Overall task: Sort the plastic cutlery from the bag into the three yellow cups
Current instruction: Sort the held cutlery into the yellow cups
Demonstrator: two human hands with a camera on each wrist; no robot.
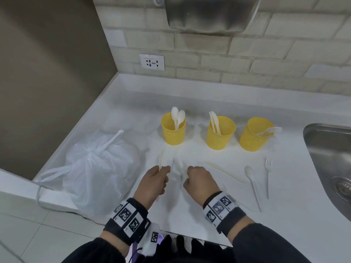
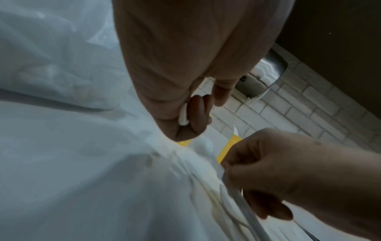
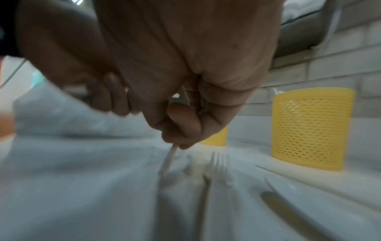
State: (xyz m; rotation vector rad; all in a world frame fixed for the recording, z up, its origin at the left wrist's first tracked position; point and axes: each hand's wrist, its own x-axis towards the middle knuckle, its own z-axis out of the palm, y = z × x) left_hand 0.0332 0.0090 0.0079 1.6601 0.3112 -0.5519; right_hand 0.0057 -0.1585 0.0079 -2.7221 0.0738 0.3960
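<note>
Three yellow cups (image 1: 173,130) (image 1: 220,132) (image 1: 255,134) have a fine mesh of small holes over their lower walls. The spoons (image 1: 177,116), knives (image 1: 214,120) and forks (image 1: 270,130) in them are white to cream, as are the loose spoon (image 1: 252,184) and fork (image 1: 268,173) at right. The bag (image 1: 91,171) on the left is translucent white. The counter (image 1: 284,205) is white, the far wall (image 1: 266,54) pale beige brick. The wristbands (image 1: 126,218) are black with black-and-white square codes. The sink (image 1: 330,160) is grey steel.
</note>
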